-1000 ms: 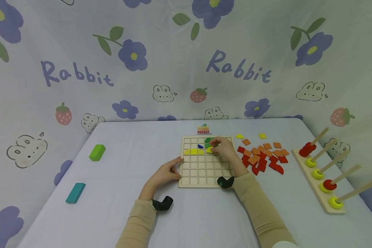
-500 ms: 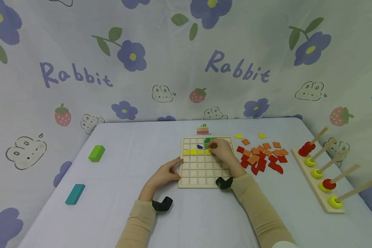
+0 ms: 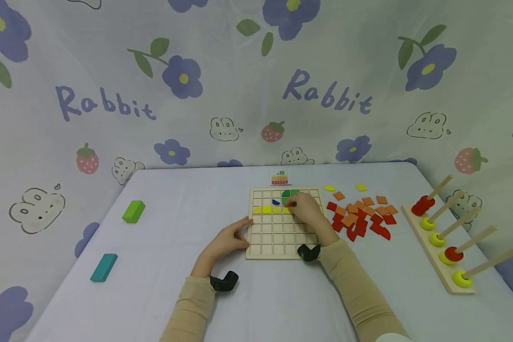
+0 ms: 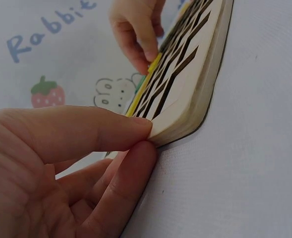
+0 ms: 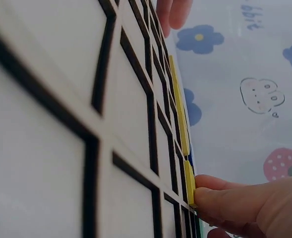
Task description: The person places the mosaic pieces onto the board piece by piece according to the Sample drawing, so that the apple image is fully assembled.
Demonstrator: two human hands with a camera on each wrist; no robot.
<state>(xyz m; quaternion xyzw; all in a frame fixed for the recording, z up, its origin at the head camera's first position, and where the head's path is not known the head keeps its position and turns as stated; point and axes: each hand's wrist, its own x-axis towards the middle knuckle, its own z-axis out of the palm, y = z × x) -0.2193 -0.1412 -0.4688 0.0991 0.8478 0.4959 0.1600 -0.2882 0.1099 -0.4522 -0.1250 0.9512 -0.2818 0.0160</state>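
A wooden grid board [image 3: 267,236] lies on the table. My left hand [image 3: 230,236] grips its left edge; in the left wrist view the thumb and a finger [image 4: 136,163] pinch the rim near a corner. My right hand [image 3: 306,207] is over the board's upper right part, its fingertips at a yellow tile [image 5: 190,183] that is pinched in the row of yellow tiles [image 3: 267,209]. Just above that row sits a dark blue half-round tile [image 3: 275,202]. Green tiles [image 3: 286,194] lie beside it, partly hidden by the right hand.
A small pattern card [image 3: 280,177] lies behind the board. Loose red and orange tiles [image 3: 361,225] are heaped to the right, with two yellow pieces [image 3: 361,187] behind. A peg stand with rings [image 3: 438,251] stands far right. Green [image 3: 133,212] and teal blocks [image 3: 104,267] lie left.
The yellow tile at my right fingertips has come down from a tilt to lie level with the yellow row. My right fingers have shifted slightly lower; the left hand stays put.
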